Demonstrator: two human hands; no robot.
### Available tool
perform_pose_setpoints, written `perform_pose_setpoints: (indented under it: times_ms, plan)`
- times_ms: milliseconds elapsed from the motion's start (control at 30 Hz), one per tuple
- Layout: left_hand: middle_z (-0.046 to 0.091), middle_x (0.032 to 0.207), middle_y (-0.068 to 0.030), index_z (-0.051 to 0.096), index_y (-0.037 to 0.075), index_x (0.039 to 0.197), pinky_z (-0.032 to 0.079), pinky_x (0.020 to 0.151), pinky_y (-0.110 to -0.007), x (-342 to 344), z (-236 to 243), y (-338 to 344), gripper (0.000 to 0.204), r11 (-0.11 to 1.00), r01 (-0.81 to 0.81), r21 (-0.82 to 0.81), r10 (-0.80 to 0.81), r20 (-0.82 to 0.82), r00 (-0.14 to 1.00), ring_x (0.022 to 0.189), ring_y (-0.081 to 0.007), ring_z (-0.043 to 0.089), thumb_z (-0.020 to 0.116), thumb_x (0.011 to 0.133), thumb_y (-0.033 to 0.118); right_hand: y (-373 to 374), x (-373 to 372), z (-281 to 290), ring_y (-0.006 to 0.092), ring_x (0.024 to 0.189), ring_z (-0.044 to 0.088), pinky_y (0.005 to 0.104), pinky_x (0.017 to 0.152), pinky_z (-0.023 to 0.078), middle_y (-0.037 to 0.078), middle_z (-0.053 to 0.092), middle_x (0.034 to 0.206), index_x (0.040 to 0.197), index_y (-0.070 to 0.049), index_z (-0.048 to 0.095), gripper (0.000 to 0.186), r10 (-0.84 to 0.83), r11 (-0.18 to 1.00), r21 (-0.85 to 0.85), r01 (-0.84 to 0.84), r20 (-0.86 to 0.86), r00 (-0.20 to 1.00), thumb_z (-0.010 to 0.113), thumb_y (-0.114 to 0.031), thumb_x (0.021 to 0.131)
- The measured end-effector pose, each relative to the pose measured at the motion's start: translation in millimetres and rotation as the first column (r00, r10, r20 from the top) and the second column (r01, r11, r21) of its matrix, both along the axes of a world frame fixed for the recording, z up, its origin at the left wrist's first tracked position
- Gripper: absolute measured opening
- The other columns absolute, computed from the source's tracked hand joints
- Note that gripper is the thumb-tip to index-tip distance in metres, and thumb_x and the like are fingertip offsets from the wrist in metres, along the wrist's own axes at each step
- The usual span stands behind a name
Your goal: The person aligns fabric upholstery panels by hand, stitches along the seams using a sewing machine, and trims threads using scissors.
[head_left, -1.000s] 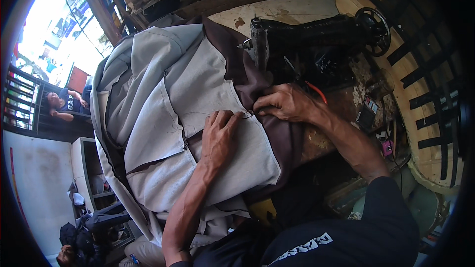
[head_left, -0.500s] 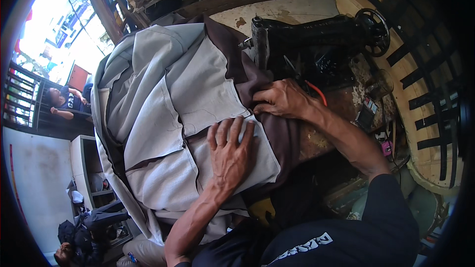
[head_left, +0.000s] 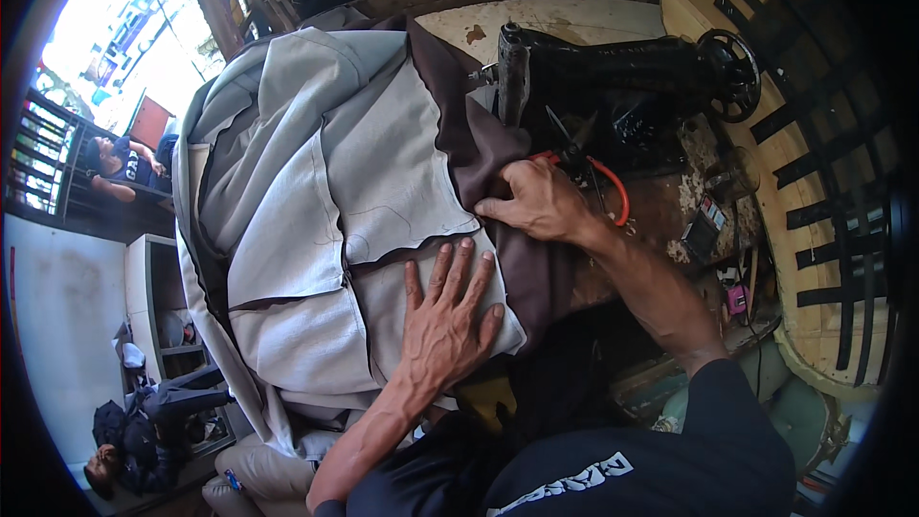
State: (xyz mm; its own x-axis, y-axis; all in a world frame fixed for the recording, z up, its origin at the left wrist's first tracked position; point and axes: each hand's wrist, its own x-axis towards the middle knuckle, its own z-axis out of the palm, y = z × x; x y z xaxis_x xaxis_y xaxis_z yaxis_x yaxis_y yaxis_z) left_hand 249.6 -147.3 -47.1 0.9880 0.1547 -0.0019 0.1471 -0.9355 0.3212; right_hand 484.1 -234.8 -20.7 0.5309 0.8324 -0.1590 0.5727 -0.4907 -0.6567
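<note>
A bulky sewn cloth cover (head_left: 287, 249) spreads in front of me, its pale grey backing up, with raised seams crossing it and a loose thread on top. Its dark brown side (head_left: 493, 139) shows along the right edge. My left hand (head_left: 445, 325) lies flat on a pale panel just below a seam, fingers spread. At the right end of that seam my right hand (head_left: 543, 203) is closed, pinching the cloth between thumb and fingers. Just beyond it lie scissors (head_left: 622, 199) with red-orange handles, blades pointing away.
A black sewing machine (head_left: 613, 67) with a handwheel (head_left: 728, 75) stands at the far right on a worn table. A small box (head_left: 704, 230) lies near a glass jar. At right rises a wooden frame (head_left: 814, 172) with black straps. Two people are at left.
My left hand has spread its fingers and shifted slightly right and down. My right hand has turned and now pinches at the seam's end. More of the scissors shows.
</note>
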Motion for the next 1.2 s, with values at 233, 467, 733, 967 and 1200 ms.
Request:
perform_pose_setpoints:
  times_ms: [233,467,733,967,1200]
  plan:
    - [0.041,0.164,-0.0185,0.046,0.025,0.160,0.017,0.121,-0.074,-14,11,23,0.068,1.000,-0.015,0.021,0.016,-0.039,0.999,0.154,-0.0409,0.034,0.060,0.099,0.050,-40,-34,-6,0.0427,0.108,0.067,0.0550,0.104,0.043,0.024,0.073,0.101,0.107,-0.003,0.075,0.053,0.055,0.996,0.050,-0.078,0.360,0.931,0.076,-0.053,0.090]
    - [0.036,0.168,-0.0179,0.043,0.027,0.163,0.011,0.126,-0.070,-36,19,64,0.068,1.000,0.027,0.004,-0.026,-0.165,0.986,0.158,-0.0381,0.029,0.057,0.100,0.051,-54,-14,12,0.0300,0.077,0.073,0.0431,0.071,0.054,0.015,0.073,0.081,0.099,-0.001,0.070,0.033,0.134,0.990,0.048,-0.131,-0.048,0.990,0.076,-0.033,0.093]
    - [0.048,0.157,-0.0198,0.054,0.022,0.155,0.016,0.127,-0.066,-55,13,57,0.062,0.995,-0.093,-0.024,0.093,-0.034,0.995,0.153,-0.0391,0.036,0.063,0.097,0.045,-56,-54,13,0.0319,0.080,0.073,0.0418,0.075,0.056,0.014,0.074,0.083,0.106,-0.004,0.072,0.016,0.038,0.929,0.354,-0.105,0.190,0.981,0.071,-0.016,0.096]
    - [0.053,0.146,-0.0186,0.061,0.008,0.141,0.020,0.125,-0.064,-48,-6,17,0.063,0.982,-0.190,0.008,0.185,0.186,0.965,0.143,-0.0383,0.046,0.073,0.090,0.044,-27,-97,-24,0.0254,0.104,0.065,0.0439,0.088,0.051,0.005,0.071,0.112,0.112,-0.008,0.076,0.023,0.204,0.870,0.297,-0.393,0.509,0.837,0.071,-0.019,0.093]
    - [0.055,0.144,-0.0176,0.061,0.009,0.141,0.020,0.124,-0.065,-56,-8,20,0.066,0.977,-0.207,-0.047,0.212,0.246,0.946,0.141,-0.0378,0.047,0.075,0.087,0.044,-14,-103,-15,0.0254,0.094,0.062,0.0444,0.080,0.050,0.006,0.061,0.096,0.120,-0.013,0.076,0.030,0.200,0.932,0.172,-0.319,0.491,0.848,0.071,-0.032,0.097]
